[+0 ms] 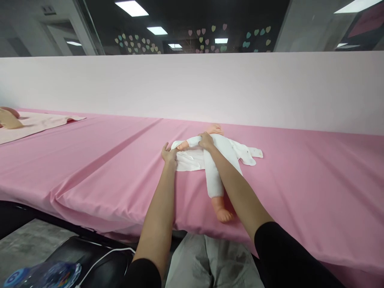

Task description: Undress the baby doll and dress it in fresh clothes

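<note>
In the head view, the left hand [169,154] pinches the edge of a white shirt [190,161], its fingers just beside the doll's [226,149] small hand [182,146]. The right hand [207,141] has its fingers wrapped over the doll's sleeved arm [194,141]. The doll lies on a pink sheet [120,160], its head [215,129] just beyond the right fingers, a bare foot [224,215] nearer the person. The shirt spreads beneath, one sleeve [256,152] lying right of both hands' fingers.
</note>
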The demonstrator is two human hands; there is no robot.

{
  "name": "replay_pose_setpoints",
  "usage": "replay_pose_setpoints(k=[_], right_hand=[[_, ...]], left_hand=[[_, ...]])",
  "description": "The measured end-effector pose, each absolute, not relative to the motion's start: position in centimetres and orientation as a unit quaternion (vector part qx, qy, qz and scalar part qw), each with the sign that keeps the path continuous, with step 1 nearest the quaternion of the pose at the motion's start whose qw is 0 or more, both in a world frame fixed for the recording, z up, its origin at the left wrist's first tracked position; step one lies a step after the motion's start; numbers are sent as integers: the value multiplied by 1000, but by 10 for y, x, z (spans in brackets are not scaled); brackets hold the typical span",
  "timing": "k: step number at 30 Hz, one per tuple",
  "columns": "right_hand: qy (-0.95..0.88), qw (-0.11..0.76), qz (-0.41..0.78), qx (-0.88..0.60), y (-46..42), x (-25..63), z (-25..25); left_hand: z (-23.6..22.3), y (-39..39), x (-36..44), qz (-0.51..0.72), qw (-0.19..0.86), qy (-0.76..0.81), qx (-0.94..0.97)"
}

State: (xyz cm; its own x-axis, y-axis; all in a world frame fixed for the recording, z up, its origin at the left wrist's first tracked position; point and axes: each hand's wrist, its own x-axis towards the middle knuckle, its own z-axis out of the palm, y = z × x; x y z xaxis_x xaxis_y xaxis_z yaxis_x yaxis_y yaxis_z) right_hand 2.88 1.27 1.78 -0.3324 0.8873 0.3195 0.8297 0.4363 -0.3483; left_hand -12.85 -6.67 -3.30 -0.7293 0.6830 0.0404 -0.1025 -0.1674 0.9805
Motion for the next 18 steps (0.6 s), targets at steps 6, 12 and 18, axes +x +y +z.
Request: replay_pose_setpoints(k=[6,12,18], right_hand=[[-815,245,95,-516,13,30,19],[-816,252,143,-501,13,34,20],[-822,257,157,-483,12,34,19]], left_hand=[[-34,-69,-124,748,255,559,251],[-45,-61,-131,724,194,592,296],[-40,-72,-115,519,-6,738,431]])
